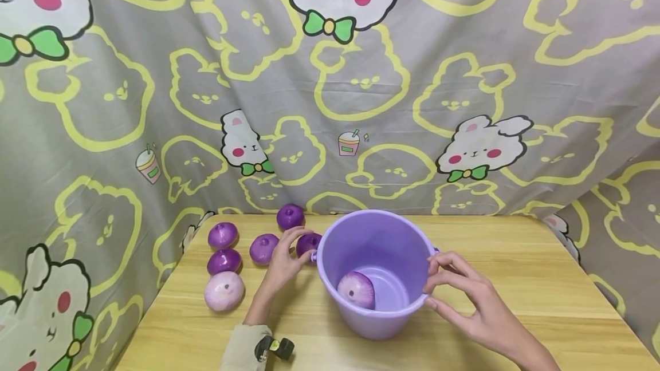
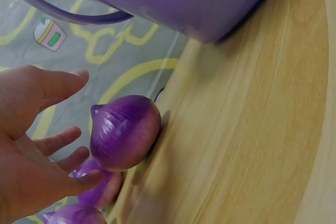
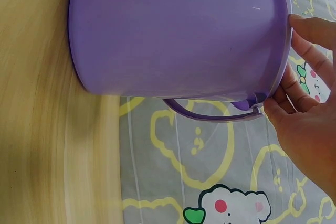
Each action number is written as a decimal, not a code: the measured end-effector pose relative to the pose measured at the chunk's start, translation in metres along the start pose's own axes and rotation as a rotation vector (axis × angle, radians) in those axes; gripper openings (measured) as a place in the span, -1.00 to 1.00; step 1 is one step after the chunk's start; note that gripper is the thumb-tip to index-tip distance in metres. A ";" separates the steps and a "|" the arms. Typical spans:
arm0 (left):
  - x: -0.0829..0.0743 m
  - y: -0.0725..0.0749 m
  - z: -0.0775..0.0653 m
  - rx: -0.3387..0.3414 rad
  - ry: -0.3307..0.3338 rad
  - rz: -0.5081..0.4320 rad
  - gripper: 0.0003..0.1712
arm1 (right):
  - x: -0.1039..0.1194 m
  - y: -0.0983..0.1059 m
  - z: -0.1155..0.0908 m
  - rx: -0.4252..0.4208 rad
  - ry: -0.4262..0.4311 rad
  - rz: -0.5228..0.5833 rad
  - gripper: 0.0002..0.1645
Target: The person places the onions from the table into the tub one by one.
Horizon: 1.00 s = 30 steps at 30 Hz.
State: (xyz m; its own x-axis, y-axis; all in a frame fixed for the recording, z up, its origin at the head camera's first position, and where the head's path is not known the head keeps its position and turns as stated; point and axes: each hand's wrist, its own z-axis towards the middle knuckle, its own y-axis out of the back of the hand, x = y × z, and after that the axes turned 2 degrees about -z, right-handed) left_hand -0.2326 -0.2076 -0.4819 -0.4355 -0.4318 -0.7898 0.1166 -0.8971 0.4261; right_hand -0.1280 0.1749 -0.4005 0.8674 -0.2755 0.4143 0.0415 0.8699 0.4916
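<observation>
On the wooden table, my right hand pinches the upright purple bucket at its right side, with one onion inside, while my left hand, the nearer to the loose onions, is spread and holds nothing. Just beyond it lies a dark onion, partly hidden by hand and bucket; before the patterned curtain, the hanging handle shows only in my wrist views.

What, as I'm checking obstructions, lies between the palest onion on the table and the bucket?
In the head view, the person's left wrist crosses that stretch.
</observation>
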 end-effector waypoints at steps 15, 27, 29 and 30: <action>0.015 -0.005 0.001 0.037 0.070 -0.069 -0.44 | 0.003 0.000 0.001 0.000 -0.001 0.004 -0.49; 0.017 -0.007 0.002 0.068 0.088 -0.010 -0.42 | 0.001 -0.001 0.001 -0.002 0.009 0.010 -0.51; 0.017 -0.008 0.002 0.066 0.089 -0.010 -0.42 | 0.001 -0.001 0.001 -0.001 0.008 0.008 -0.51; 0.017 -0.008 0.001 0.065 0.087 -0.011 -0.42 | 0.000 -0.001 0.000 -0.001 0.006 0.007 -0.51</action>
State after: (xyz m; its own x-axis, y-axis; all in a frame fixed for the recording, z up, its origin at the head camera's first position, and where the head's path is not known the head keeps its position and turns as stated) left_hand -0.2421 -0.2077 -0.4978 -0.3574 -0.4311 -0.8285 0.0531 -0.8950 0.4429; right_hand -0.1280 0.1741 -0.4004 0.8706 -0.2668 0.4135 0.0355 0.8722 0.4879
